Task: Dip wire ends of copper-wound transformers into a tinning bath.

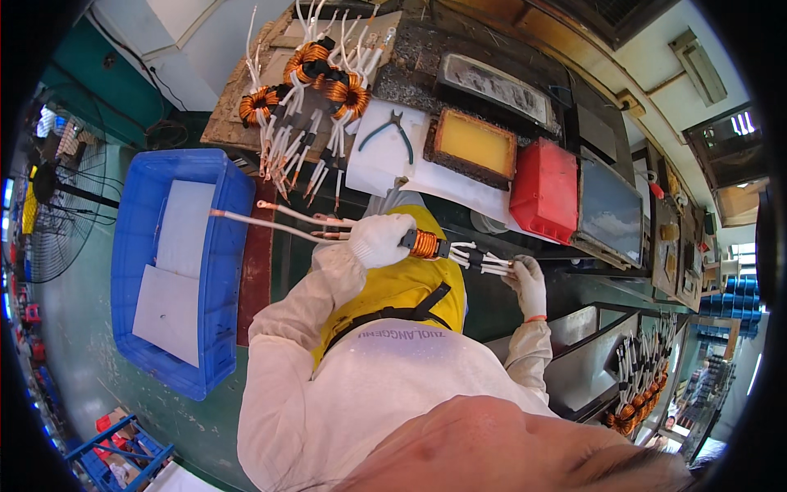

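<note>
A copper-wound coil [425,243], held in mid-air in front of our yellow apron [393,283], sits between our two white-gloved hands. Our left hand [379,239] is closed round the coil's near end, fingers wrapped tight, with long white-sleeved leads [270,220] running out past it over the blue crate [234,246]. Our right hand [527,281] pinches the bundle of short white leads [484,261] at the coil's other end, the fingers curled shut on them. Beyond the hands, at the far side of the counter [410,57], we see a heap of finished coils [316,78] lying on a brown board, their white leads fanned towards us. Just beside that heap, a pair of green-handled pliers [392,131] lies on a white sheet. Next along stands a dark-rimmed tray with a yellow pad [474,144], and touching its far side a red plastic box [545,190]. The blue crate to our left holds flat white sheets [176,271] and stands on the green floor [74,328]. A black floor fan [53,217] stands well apart at the left edge. At lower right, a metal bin [574,361] carries more coils [643,385] with white leads, near our right elbow.
</note>
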Available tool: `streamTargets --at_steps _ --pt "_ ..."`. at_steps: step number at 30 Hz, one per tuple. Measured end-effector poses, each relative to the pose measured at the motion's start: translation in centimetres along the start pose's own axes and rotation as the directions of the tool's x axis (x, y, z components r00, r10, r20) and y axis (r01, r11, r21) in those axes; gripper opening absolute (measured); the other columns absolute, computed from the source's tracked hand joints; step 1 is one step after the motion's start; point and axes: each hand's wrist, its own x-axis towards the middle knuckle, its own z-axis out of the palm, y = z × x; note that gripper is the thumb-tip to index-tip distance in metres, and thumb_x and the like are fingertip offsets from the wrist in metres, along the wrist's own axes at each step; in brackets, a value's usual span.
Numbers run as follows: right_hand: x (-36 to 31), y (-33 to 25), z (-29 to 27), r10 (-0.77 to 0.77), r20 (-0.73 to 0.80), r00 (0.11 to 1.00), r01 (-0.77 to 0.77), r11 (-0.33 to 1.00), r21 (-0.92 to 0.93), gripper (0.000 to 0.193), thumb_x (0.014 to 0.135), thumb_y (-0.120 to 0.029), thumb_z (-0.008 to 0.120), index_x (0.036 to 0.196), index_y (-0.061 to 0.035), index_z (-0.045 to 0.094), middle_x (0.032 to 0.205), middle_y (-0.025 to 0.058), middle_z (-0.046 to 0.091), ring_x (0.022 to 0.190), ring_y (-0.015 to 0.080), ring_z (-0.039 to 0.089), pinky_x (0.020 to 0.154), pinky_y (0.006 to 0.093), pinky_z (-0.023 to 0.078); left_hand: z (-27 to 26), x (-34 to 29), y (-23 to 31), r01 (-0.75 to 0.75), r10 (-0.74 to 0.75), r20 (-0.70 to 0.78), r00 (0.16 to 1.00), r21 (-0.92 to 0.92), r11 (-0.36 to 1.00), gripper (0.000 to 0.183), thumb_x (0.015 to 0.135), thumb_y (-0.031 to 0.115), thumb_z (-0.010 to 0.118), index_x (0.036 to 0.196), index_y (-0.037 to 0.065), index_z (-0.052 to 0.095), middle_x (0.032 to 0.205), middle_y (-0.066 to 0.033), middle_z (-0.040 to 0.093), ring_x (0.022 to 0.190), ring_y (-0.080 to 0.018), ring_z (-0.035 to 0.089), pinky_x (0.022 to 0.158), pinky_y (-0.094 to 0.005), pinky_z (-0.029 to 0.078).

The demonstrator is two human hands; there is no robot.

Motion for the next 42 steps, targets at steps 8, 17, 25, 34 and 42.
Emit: streamTargets --at_steps 8,17,25,34,42 --pt "-1.0 -5.6 9.7 -0.315 0.423 0.85 0.523 0.605 -0.601 0.066 0.076 -0.027 0.076 0.133 -0.0047 0.051 0.121 0.019 0.059 0.116 0.0335 0.057 0.098 0.0386 0.045 2.6 1.4 0.8 -0.118 0.123 -0.071 0.99 0.083 0.99 0.029 0.078 0.019 0.066 0.105 0.012 0.058 0.094 -0.0096 0.062 0.085 -0.0311 0.065 0.072 -0.0418 0.053" --pt "2.6 -4.4 19.0 -0.036 0.573 0.819 0.56 0.269 -0.783 0.064 0.07 -0.044 0.076 0.122 -0.0122 0.055 0.104 0.0175 0.068 0.097 0.0346 0.066 0.082 0.0408 0.053 3.5 -1.4 0.5 -0.102 -0.029 -0.31 0.95 -0.399 0.911 0.034 0.082 0.01 0.061 0.115 0.011 0.055 0.091 -0.0115 0.062 0.083 -0.028 0.065 0.072 -0.0367 0.053" --pt "2.3 -3.6 18.5 -0.1 0.568 0.817 0.568 0.311 -0.762 0.066 0.072 -0.047 0.076 0.124 -0.0122 0.054 0.101 0.0178 0.069 0.092 0.0342 0.068 0.079 0.0392 0.054 4.5 -4.8 -6.8 0.28 -0.578 0.01 0.816 -0.881 0.38 0.028 0.095 0.018 0.058 0.119 0.005 0.058 0.098 -0.0076 0.067 0.084 -0.0146 0.064 0.075 -0.0271 0.053" --pt "2.9 -3.1 17.1 -0.084 0.492 0.866 0.471 0.464 -0.75 0.059 0.075 -0.045 0.074 0.12 -0.0107 0.057 0.095 0.0166 0.069 0.087 0.033 0.069 0.077 0.0369 0.054 4.3 -1.6 -6.4 0.154 -0.589 -0.116 0.8 -0.909 0.388 0.052 0.095 0.046 0.058 0.124 0.003 0.06 0.104 -0.0086 0.065 0.096 -0.0158 0.062 0.087 -0.027 0.049" --pt "4.1 -4.8 17.9 0.019 0.579 0.815 0.524 0.405 -0.749 0.059 0.078 -0.047 0.067 0.125 -0.0129 0.057 0.101 0.0173 0.07 0.092 0.0344 0.068 0.081 0.0374 0.053 1.3 -1.6 -4.0 0.369 -0.651 -0.031 0.758 -0.803 0.467 0.047 0.097 0.044 0.055 0.117 0.002 0.061 0.106 -0.0098 0.064 0.097 -0.0169 0.061 0.089 -0.0291 0.047"
